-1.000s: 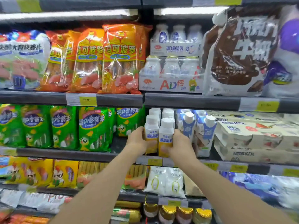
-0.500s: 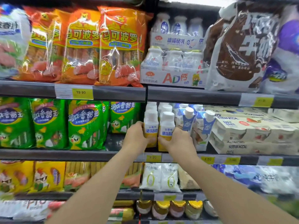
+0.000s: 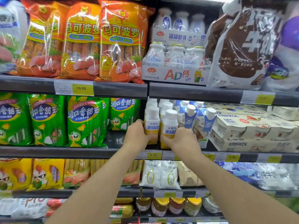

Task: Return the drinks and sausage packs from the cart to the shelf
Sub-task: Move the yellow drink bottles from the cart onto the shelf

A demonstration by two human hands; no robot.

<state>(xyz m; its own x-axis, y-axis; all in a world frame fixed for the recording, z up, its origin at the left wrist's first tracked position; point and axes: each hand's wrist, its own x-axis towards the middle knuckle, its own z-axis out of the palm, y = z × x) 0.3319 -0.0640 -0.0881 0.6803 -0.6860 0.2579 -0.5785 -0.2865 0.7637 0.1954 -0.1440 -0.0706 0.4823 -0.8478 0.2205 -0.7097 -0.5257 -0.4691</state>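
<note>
Two white-and-yellow yogurt drink bottles stand side by side at the front of the middle shelf (image 3: 90, 152). My left hand (image 3: 137, 135) grips the left bottle (image 3: 152, 122) low on its side. My right hand (image 3: 181, 139) wraps the base of the right bottle (image 3: 169, 125). More of the same bottles stand in rows behind them. Green sausage packs (image 3: 84, 122) fill the same shelf to the left. Orange sausage packs (image 3: 119, 41) stand on the shelf above. The cart is out of view.
Blue-and-white drink cartons (image 3: 189, 117) stand right of the bottles, then cream yogurt multipacks (image 3: 252, 130). Milk bottle packs (image 3: 174, 62) and a large brown bag (image 3: 239, 46) sit above. A gap lies between the green packs and the bottles. Lower shelves hold pouches and jars.
Both hands have slid lower on the two bottles, which now rest on the shelf. The camera has come closer and tilted slightly down.
</note>
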